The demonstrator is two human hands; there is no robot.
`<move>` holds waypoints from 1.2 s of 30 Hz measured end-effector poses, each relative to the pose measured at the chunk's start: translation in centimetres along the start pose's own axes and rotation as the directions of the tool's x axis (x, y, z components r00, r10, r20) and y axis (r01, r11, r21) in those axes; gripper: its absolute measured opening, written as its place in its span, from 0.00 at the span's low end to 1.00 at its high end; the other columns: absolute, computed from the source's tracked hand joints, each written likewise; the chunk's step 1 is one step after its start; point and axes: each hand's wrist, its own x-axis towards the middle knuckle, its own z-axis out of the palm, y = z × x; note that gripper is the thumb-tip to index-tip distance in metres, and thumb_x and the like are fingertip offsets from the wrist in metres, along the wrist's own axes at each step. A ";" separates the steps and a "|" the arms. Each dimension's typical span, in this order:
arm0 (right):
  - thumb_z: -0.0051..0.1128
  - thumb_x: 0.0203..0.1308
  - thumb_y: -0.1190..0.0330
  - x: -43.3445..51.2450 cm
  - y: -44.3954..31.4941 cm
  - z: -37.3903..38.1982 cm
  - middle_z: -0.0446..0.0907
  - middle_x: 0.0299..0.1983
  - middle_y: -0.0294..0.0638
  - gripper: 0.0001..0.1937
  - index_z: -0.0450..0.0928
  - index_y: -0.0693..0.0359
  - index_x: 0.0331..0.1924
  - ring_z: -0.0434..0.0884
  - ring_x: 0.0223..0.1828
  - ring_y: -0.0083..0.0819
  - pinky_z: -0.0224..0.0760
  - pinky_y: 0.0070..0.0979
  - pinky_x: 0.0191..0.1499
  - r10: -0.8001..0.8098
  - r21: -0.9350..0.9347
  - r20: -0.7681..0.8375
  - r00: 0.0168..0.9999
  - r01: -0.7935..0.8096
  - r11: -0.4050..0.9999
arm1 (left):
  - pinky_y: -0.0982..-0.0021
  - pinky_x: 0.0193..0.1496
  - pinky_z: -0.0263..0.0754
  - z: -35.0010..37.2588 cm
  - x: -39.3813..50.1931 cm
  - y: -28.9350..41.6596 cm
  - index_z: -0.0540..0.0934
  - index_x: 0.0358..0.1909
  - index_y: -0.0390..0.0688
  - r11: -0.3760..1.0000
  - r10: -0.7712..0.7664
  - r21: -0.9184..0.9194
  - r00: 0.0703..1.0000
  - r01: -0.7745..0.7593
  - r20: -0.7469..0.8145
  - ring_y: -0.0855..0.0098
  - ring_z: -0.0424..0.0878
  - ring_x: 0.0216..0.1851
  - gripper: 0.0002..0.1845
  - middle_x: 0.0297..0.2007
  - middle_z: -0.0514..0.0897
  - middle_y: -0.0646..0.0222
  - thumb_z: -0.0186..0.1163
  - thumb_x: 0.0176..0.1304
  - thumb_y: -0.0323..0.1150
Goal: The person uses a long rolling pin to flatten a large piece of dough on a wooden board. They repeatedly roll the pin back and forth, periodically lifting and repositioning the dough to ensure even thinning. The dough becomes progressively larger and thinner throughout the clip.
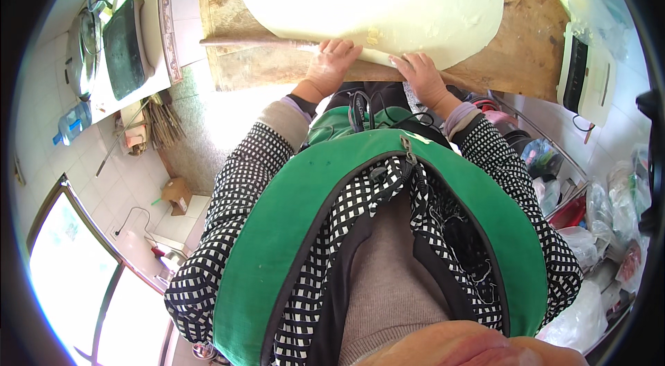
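A large, thin sheet of pale dough [441,13] covers much of the wooden board [535,49] before me, its middle washed out by glare. Along its near edge lies a long wooden rolling pin [249,42], set slightly aslant, its left end reaching past the board's left edge. Between my hands the dough's edge is wrapped around the pin. My left hand [331,66] is closed over the pin at the left of this wrapped stretch. My right hand [423,77] grips the dough-covered pin further right, thumb towards the left hand.
A white appliance with a black panel [576,75] and a plastic bag [587,7] are at the board's right. Below stands a metal rack [561,145] with several bags. At left are a counter [150,54], a bundle of sticks [161,124] and a cardboard box [176,195].
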 end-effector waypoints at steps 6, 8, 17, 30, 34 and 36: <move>0.58 0.55 0.74 -0.7 0.4 -0.8 0.75 0.47 0.44 0.21 0.74 0.60 0.55 0.75 0.49 0.41 0.67 0.39 0.54 0.178 0.061 -0.068 0.982 -0.174 0.983 | 0.51 0.71 0.49 -0.2 1.3 1.2 0.61 0.67 0.35 0.987 -0.063 0.158 0.967 0.024 0.246 0.58 0.55 0.71 0.36 0.68 0.62 0.55 0.58 0.61 0.43; 0.58 0.57 0.72 -0.4 0.4 -1.0 0.74 0.54 0.45 0.21 0.73 0.63 0.56 0.73 0.57 0.42 0.64 0.40 0.60 0.274 0.008 -0.096 0.957 -0.274 0.962 | 0.49 0.72 0.44 0.2 4.9 -0.2 0.58 0.68 0.34 0.986 -0.101 0.149 0.970 0.069 0.222 0.58 0.50 0.73 0.40 0.70 0.57 0.54 0.55 0.63 0.50; 0.60 0.55 0.47 9.2 7.0 -3.4 0.47 0.74 0.49 0.45 0.52 0.65 0.70 0.48 0.75 0.44 0.44 0.52 0.72 0.392 -0.295 0.187 0.901 -0.329 0.897 | 0.47 0.72 0.43 0.2 17.2 -5.8 0.62 0.67 0.39 0.913 -0.187 0.374 0.982 0.165 0.021 0.63 0.55 0.71 0.33 0.68 0.63 0.62 0.49 0.69 0.51; 0.65 0.49 0.66 7.8 11.3 -1.9 0.75 0.43 0.43 0.22 0.75 0.60 0.50 0.73 0.46 0.41 0.67 0.36 0.50 0.117 -0.070 -0.016 0.993 -0.118 0.991 | 0.59 0.54 0.68 -1.4 13.9 -4.8 0.75 0.45 0.40 0.976 -0.109 0.211 0.952 0.049 0.285 0.61 0.74 0.47 0.14 0.41 0.76 0.61 0.60 0.56 0.31; 0.65 0.48 0.67 4.0 10.1 -3.5 0.74 0.42 0.43 0.21 0.75 0.60 0.49 0.72 0.46 0.41 0.67 0.36 0.50 0.045 0.017 0.125 0.991 -0.048 0.999 | 0.56 0.65 0.61 -1.8 9.2 -3.5 0.71 0.58 0.38 0.983 0.076 -0.179 0.962 -0.028 0.263 0.60 0.68 0.62 0.26 0.58 0.73 0.57 0.60 0.60 0.40; 0.64 0.50 0.66 2.1 9.5 -4.1 0.74 0.45 0.43 0.22 0.74 0.61 0.50 0.72 0.48 0.42 0.67 0.37 0.53 0.054 0.034 0.210 0.976 -0.063 0.997 | 0.56 0.71 0.50 -2.0 8.2 -5.0 0.63 0.66 0.38 0.992 0.124 -0.015 0.950 -0.126 0.286 0.62 0.56 0.70 0.33 0.67 0.62 0.57 0.57 0.62 0.43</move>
